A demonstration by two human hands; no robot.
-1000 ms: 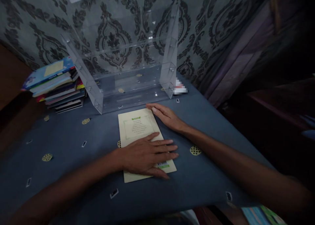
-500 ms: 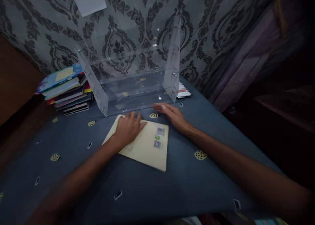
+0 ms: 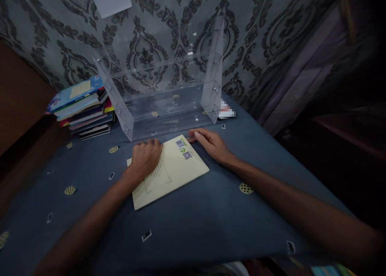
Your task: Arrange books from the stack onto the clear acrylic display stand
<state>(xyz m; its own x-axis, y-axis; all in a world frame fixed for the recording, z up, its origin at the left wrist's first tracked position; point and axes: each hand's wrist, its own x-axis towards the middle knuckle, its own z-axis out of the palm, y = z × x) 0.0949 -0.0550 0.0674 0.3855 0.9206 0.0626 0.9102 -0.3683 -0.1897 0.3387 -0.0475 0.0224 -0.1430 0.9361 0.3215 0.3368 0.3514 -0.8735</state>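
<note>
The cream booklet lies flat just in front of the clear acrylic rack. Left hand presses palm-down on it, gripping nothing; right hand rests flat, fingertips touching its far corner.

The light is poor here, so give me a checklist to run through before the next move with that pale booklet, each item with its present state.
1. Left hand on the pale booklet: ok, it lies flat on the cover.
2. Right hand at the booklet's far corner: ok, fingertips at the edge.
3. Booklet flat on the blue tablecloth: ok, though turned askew.
4. Clear acrylic rack upright by the wall: ok.
5. Rack's bottom shelf free of books: ok, only the cloth pattern shows through.
6. Stack of books beside the rack steady: cannot tell, edges look uneven.
</note>
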